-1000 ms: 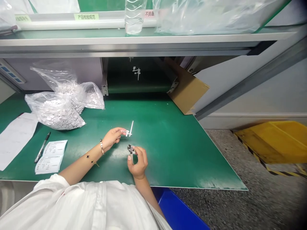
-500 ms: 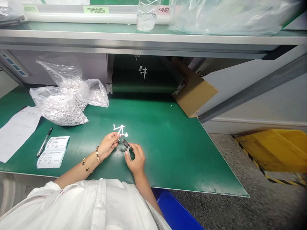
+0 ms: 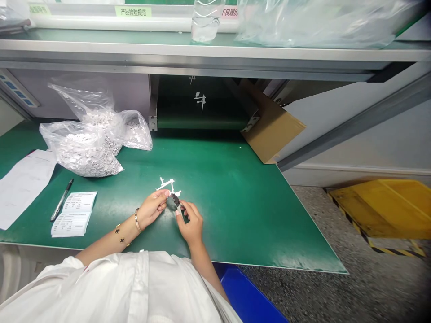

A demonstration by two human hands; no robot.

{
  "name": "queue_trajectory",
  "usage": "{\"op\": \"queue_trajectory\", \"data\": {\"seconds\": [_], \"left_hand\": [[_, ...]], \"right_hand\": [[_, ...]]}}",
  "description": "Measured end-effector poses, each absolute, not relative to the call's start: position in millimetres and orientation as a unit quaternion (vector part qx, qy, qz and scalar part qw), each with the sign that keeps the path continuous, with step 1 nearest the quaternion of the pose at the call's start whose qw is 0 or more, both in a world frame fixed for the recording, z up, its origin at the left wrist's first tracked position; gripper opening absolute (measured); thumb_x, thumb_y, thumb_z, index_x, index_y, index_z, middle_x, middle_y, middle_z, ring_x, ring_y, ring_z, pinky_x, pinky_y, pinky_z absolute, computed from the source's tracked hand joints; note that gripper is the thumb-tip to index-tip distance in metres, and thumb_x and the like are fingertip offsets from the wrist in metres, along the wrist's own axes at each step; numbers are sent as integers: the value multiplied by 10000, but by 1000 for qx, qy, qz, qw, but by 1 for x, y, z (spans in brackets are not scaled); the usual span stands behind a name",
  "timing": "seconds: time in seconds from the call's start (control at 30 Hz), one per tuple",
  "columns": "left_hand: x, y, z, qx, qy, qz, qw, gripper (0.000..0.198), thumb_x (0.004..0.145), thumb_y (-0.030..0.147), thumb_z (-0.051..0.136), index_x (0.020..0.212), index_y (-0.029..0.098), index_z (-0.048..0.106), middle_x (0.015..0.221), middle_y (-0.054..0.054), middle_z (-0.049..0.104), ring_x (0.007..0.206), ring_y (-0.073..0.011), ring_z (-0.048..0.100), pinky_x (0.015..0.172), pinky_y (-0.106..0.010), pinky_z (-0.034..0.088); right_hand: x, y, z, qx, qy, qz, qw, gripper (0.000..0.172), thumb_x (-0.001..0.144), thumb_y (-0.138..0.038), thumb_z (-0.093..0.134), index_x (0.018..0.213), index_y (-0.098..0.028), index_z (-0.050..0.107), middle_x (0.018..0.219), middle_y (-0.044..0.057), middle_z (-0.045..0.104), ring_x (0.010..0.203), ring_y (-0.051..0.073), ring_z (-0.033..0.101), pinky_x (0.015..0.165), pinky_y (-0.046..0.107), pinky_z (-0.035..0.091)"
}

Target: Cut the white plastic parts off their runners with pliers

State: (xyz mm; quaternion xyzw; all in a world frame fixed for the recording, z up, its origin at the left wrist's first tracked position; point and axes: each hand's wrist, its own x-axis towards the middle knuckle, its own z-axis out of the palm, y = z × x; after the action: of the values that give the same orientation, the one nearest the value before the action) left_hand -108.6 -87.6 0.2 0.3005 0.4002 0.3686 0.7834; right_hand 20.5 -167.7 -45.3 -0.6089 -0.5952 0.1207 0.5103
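Between the thumb and fingers of my left hand [image 3: 153, 208] is a thin, branched white plastic sprue [image 3: 165, 184], held just above the green table. My right hand [image 3: 191, 223] is closed around a pair of side cutters [image 3: 176, 201] with dark jaws and pale handles. The jaws are up against the sprue's near right end, close to my left fingertips. Whether the jaws are closed on the plastic I cannot tell. The fingers of my left hand cover part of the sprue.
Clear bags of small white parts [image 3: 87, 154] stand at the back left. A pen [image 3: 62, 200], printed slips [image 3: 74, 213] and a paper sheet [image 3: 25, 186] lie to the left. Behind, a dark conveyor belt [image 3: 182, 105] carries another sprue [image 3: 201, 102]. A cardboard piece [image 3: 274, 128] leans beside it.
The sprue has turned in my left hand, its branches now lying at a different angle. The cutters' jaws have come up to meet it.
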Motion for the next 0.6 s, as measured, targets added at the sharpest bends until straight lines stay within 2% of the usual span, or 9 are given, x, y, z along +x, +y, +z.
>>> {"op": "queue_trajectory", "data": {"seconds": [0.27, 0.6], "left_hand": [[-111, -88, -2, 316, 397, 364, 781, 377, 601, 391, 787, 723, 101, 580, 625, 43, 468, 433, 12, 262, 379, -153, 184], [-117, -90, -4, 323, 417, 371, 764, 379, 597, 404, 785, 695, 111, 566, 605, 58, 435, 435, 9, 250, 374, -148, 187]], "right_hand": [[20, -168, -46, -600, -603, 131, 510, 266, 827, -231, 524, 1082, -182, 584, 892, 48, 600, 727, 131, 556, 642, 249, 470], [18, -169, -46, -602, -623, 116, 486, 243, 822, -238, 529, 1046, -183, 607, 863, 48, 609, 754, 143, 581, 716, 270, 485]]}}
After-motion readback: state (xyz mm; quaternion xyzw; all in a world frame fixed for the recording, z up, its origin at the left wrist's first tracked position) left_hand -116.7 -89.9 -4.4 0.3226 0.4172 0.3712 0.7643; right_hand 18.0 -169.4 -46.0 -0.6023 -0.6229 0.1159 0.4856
